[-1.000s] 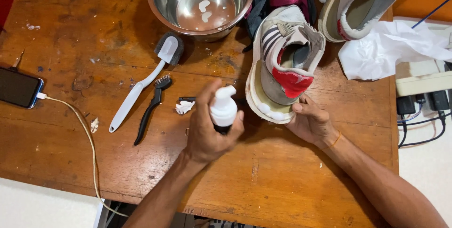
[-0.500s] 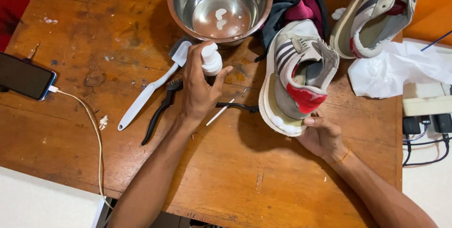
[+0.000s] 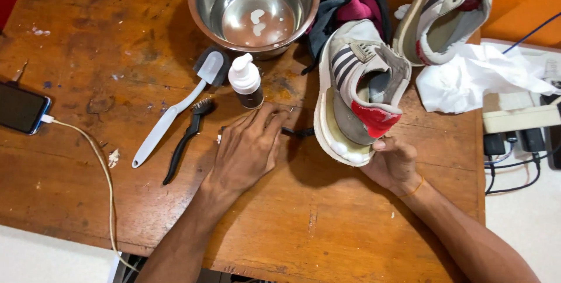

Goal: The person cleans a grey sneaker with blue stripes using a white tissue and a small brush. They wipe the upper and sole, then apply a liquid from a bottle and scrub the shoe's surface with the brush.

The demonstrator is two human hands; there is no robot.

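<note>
While the right hand (image 3: 392, 165) grips the heel of a grey striped shoe (image 3: 359, 90) and holds it tilted above the wooden desk (image 3: 350, 230), the left hand (image 3: 248, 148) lies flat near the middle, fingers (image 3: 270, 120) released and spread over a thin black brush (image 3: 298, 133); just beyond those fingertips stands a small foam bottle (image 3: 246, 81), untouched; a white brush (image 3: 169, 118) and a black brush (image 3: 188, 138) lie to its left; a steel bowl (image 3: 204, 11) sits at the far edge; a second shoe (image 3: 447, 11) rests far right.
</note>
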